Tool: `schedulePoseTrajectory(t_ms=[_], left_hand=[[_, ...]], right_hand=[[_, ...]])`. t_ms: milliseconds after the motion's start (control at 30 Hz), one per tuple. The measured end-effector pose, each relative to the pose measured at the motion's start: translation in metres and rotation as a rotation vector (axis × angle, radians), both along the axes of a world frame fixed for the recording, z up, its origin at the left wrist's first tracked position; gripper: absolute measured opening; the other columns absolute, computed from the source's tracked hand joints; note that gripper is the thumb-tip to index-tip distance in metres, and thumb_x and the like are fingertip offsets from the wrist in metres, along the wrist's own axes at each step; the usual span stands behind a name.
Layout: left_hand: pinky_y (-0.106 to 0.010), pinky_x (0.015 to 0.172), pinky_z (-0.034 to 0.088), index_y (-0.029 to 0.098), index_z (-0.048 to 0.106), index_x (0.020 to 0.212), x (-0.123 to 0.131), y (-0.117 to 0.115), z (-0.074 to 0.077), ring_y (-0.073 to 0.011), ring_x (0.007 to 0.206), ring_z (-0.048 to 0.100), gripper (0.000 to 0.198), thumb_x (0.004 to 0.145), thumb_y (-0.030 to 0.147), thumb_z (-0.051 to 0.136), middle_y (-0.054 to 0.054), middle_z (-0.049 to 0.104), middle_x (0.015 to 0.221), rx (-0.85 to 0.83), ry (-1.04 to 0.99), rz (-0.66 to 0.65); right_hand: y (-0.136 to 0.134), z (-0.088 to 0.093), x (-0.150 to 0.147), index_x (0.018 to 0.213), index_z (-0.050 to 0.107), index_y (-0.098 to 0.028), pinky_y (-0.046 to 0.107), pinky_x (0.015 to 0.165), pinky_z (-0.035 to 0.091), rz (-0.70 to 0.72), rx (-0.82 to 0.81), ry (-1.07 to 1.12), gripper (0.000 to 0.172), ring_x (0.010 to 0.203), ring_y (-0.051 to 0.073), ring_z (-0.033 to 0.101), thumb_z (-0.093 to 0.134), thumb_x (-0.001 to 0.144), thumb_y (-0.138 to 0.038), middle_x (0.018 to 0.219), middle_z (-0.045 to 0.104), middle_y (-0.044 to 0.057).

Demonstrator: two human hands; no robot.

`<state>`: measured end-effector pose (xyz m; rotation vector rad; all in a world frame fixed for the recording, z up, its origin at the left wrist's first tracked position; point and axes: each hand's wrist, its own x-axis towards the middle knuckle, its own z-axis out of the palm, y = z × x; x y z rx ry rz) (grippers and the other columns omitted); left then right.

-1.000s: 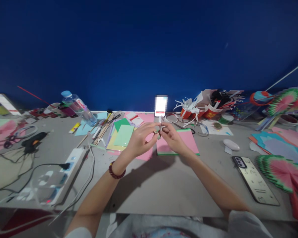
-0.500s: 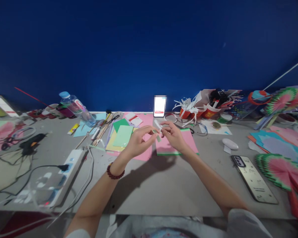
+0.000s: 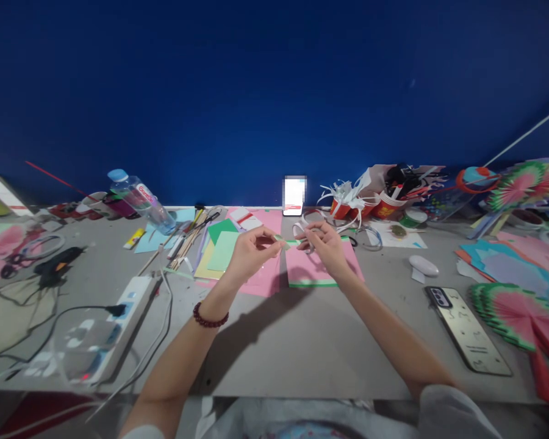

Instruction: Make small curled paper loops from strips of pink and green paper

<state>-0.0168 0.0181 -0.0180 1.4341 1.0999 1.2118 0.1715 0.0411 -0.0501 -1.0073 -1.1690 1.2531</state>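
Note:
My left hand (image 3: 256, 252) is closed, with thumb and forefinger pinching the left end of a thin pale-green strip (image 3: 293, 243). The strip spans the gap to my right hand (image 3: 324, 245), whose fingertips are also pinched. A curled white strip (image 3: 297, 229) shows beside the right fingers; what exactly those fingers grip is partly hidden. Under the right hand lies a pink sheet (image 3: 318, 268) with green edges. Below and behind the left hand are a pale-green paper (image 3: 220, 250), a darker green paper (image 3: 222, 230) and a larger pink sheet (image 3: 260, 280).
A lit phone (image 3: 293, 196) stands against the blue wall. Red cups (image 3: 387, 206) hold pens and white paper strips. To the left are a tilted bottle (image 3: 141, 198), a power strip (image 3: 123, 323) and a glue gun (image 3: 57, 265); to the right, another phone (image 3: 469, 332) and a folded paper fan (image 3: 521, 314).
My hands have drawn apart a little, the left one moving left. The pale-green strip now stretches between them, and the white strip has curled near the right fingers.

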Motion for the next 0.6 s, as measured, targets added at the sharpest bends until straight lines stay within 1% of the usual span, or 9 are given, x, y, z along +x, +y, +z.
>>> schedulePoseTrajectory(t_ms=[67,133,200,267,333,400,500,600], left_hand=[[-0.021,0.050,0.050,0.015,0.060,0.072,0.000,0.002,0.000,-0.0115,0.058,0.062,0.022,0.066,0.029,0.077,-0.003,0.066,0.070,-0.047,-0.049,0.017],[-0.020,0.049,0.049,0.015,0.060,0.073,0.000,0.003,0.000,-0.0123,0.060,0.063,0.023,0.065,0.029,0.078,-0.003,0.067,0.070,-0.065,-0.074,0.040],[-0.019,0.049,0.048,0.015,0.063,0.075,-0.001,0.004,0.001,-0.0122,0.061,0.063,0.022,0.065,0.028,0.077,-0.004,0.068,0.069,-0.075,-0.064,0.076],[-0.019,0.046,0.046,0.014,0.066,0.076,-0.002,0.005,0.001,-0.0114,0.056,0.062,0.021,0.065,0.028,0.077,-0.004,0.069,0.068,-0.089,-0.041,0.121],[-0.019,0.042,0.042,0.014,0.069,0.075,-0.002,0.007,0.000,-0.0106,0.051,0.060,0.021,0.064,0.029,0.078,-0.004,0.069,0.068,-0.108,-0.032,0.149],[-0.019,0.040,0.040,0.014,0.071,0.074,-0.002,0.008,-0.001,-0.0122,0.052,0.061,0.022,0.063,0.031,0.079,-0.005,0.069,0.066,-0.124,-0.047,0.140],[-0.020,0.045,0.047,0.013,0.074,0.075,-0.001,0.008,-0.003,-0.0160,0.062,0.066,0.024,0.063,0.033,0.079,-0.007,0.071,0.070,-0.153,-0.084,0.108],[-0.024,0.055,0.053,0.014,0.074,0.078,0.001,0.007,-0.005,-0.0180,0.070,0.068,0.028,0.064,0.037,0.079,-0.008,0.073,0.077,-0.183,-0.148,0.095]], right_hand=[[-0.004,0.003,-0.001,0.087,0.052,-0.021,0.022,0.045,0.043,0.042,-0.025,0.011,0.034,0.055,0.015,0.065,0.070,0.074,-0.048,0.069,0.071,0.000],[-0.008,0.008,-0.003,0.086,0.051,-0.021,0.021,0.044,0.043,0.095,-0.043,0.030,0.034,0.052,0.014,0.064,0.070,0.074,-0.046,0.066,0.070,0.000],[-0.013,0.012,-0.005,0.083,0.051,-0.021,0.021,0.045,0.045,0.138,-0.053,0.052,0.032,0.048,0.012,0.060,0.070,0.074,-0.045,0.060,0.068,-0.002],[-0.019,0.017,-0.008,0.079,0.051,-0.020,0.020,0.042,0.044,0.162,-0.065,0.056,0.031,0.041,0.010,0.055,0.070,0.074,-0.044,0.053,0.065,-0.004],[-0.025,0.021,-0.010,0.079,0.051,-0.021,0.018,0.036,0.039,0.182,-0.086,0.025,0.031,0.034,0.009,0.049,0.069,0.074,-0.045,0.047,0.060,-0.006],[-0.031,0.023,-0.013,0.079,0.051,-0.021,0.017,0.030,0.031,0.204,-0.112,-0.035,0.031,0.028,0.008,0.043,0.067,0.075,-0.047,0.043,0.057,-0.007],[-0.040,0.025,-0.016,0.078,0.052,-0.020,0.016,0.027,0.024,0.216,-0.116,-0.137,0.032,0.025,0.006,0.037,0.065,0.076,-0.050,0.040,0.054,-0.008],[-0.047,0.027,-0.019,0.078,0.053,-0.020,0.016,0.026,0.022,0.186,-0.098,-0.215,0.032,0.025,0.005,0.033,0.066,0.076,-0.050,0.039,0.052,-0.009]])
